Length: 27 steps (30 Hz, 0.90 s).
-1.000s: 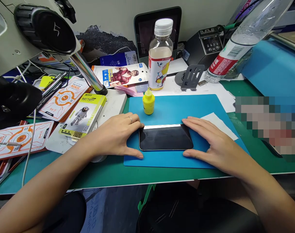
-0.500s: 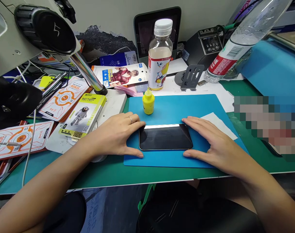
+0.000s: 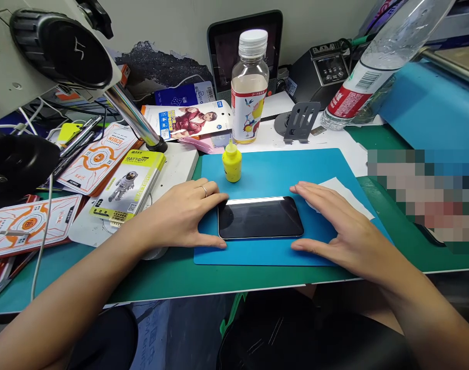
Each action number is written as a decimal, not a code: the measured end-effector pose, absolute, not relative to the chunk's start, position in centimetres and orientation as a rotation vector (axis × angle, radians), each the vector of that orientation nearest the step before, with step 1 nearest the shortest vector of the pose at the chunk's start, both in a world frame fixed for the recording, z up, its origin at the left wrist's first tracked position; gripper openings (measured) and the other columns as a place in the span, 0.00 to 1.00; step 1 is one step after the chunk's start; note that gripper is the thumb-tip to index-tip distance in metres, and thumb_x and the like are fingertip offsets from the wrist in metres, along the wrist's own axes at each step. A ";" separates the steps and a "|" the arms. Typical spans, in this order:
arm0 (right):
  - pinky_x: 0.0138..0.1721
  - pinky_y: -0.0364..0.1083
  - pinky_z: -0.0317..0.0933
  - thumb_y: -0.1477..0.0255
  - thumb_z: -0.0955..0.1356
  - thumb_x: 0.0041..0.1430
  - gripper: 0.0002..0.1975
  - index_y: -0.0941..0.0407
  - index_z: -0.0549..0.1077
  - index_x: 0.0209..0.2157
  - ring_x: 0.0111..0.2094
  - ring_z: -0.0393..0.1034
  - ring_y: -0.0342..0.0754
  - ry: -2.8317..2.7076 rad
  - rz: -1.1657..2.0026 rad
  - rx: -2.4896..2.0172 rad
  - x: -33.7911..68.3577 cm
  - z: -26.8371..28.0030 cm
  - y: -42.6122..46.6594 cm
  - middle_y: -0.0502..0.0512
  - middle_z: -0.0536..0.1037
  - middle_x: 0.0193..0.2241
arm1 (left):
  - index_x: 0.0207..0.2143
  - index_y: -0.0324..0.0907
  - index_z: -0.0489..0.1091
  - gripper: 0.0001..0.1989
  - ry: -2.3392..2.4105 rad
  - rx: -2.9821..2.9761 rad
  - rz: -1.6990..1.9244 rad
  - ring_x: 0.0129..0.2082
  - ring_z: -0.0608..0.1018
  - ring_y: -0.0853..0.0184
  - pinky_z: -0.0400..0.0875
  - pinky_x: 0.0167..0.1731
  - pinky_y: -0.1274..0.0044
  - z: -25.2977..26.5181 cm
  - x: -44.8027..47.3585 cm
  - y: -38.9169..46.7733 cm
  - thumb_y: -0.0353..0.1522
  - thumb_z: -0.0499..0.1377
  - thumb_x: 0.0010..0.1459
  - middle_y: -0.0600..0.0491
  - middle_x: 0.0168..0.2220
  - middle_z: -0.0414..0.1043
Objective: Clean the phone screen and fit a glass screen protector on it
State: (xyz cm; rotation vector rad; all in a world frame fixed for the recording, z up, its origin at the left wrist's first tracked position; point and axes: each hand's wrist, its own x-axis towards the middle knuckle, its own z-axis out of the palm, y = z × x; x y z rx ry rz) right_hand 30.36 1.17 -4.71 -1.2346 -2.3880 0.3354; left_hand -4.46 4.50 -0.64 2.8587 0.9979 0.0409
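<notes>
While the black rectangular glass-faced phone (image 3: pixel 260 218) lies flat on a blue rectangular mat (image 3: pixel 281 172), L hand (image 3: pixel 190 213) brackets phone's left end, thumb & fingers wide apart, gripping nothing, touch unclear; R hand (image 3: pixel 338 221), likewise spread w/ nothing held, flanks right end. Yellow plastic nozzle bottle (image 3: pixel 232 165) stands behind.

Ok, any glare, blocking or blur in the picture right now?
Head view: the black phone carries a white band, likely glare, along its far edge; head view: the metal post shines; head view: a pixelated patch hides detail at right.
</notes>
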 end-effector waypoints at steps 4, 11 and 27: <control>0.65 0.62 0.64 0.48 0.71 0.61 0.43 0.52 0.59 0.71 0.67 0.65 0.65 -2.408 0.343 -1.262 30.3 -4.9 1.3 0.65 0.69 0.68 | 0.57 0.37 0.71 0.34 1.003 2.826 0.025 0.44 0.76 0.55 0.71 0.43 0.65 -0.5 -4.5 4.4 0.55 0.60 0.63 0.44 0.46 0.73; 0.65 0.64 0.64 0.46 0.70 0.61 0.43 0.53 0.61 0.70 0.67 0.64 0.66 -2.430 0.395 -1.343 30.1 -5.0 1.4 0.64 0.69 0.68 | 0.55 0.38 0.71 0.31 1.004 2.837 0.030 0.44 0.76 0.56 0.72 0.42 0.66 -0.6 -4.4 4.4 0.54 0.59 0.63 0.44 0.46 0.73; 0.66 0.65 0.62 0.55 0.67 0.67 0.29 0.49 0.66 0.66 0.70 0.61 0.63 -2.362 0.557 -1.366 30.4 -4.3 1.6 0.60 0.67 0.69 | 0.55 0.38 0.71 0.30 0.985 2.846 0.063 0.43 0.77 0.57 0.72 0.41 0.66 -0.7 -4.5 4.5 0.52 0.60 0.63 0.45 0.45 0.74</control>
